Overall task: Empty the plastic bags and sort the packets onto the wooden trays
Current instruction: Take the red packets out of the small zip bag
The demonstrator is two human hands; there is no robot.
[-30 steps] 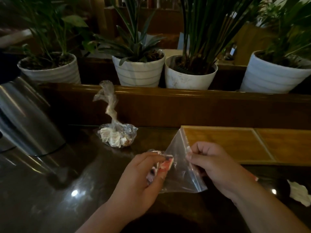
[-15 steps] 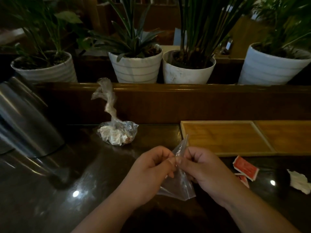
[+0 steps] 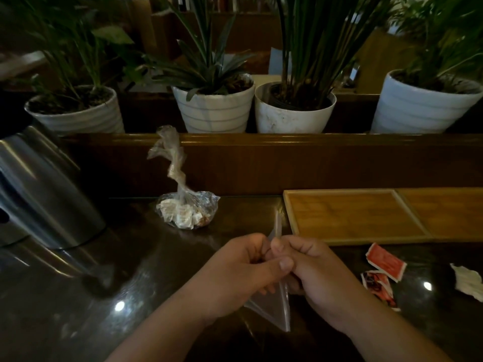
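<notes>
Head view, far left: a brushed metal container (image 3: pixel 39 189) leans on the dark glossy counter (image 3: pixel 130 270). Right of it sits a twisted clear plastic bag (image 3: pixel 187 212), its neck standing upright and its belly full of pale packets, well apart from the hands. At the centre the left hand (image 3: pixel 240 278) and the right hand (image 3: pixel 316 275) are pressed close together, knuckles almost touching, both pinching a flat clear plastic bag (image 3: pixel 277 307) between thumbs and fingers; one corner of it pokes up above the fingers and the rest hangs below the hands, looking empty. Behind and to the right lies a wooden tray (image 3: pixel 352 218), with a second wooden tray (image 3: pixel 449 210) butted against its right side, both bare. Nearer, on the counter to the right of the right hand, lie a red packet (image 3: pixel 386 261) and, just below it, a red and dark printed packet (image 3: pixel 379 286). At the far right edge sits a crumpled white scrap (image 3: pixel 467 282). Along the ledge behind stand four white plant pots (image 3: pixel 214 111).
</notes>
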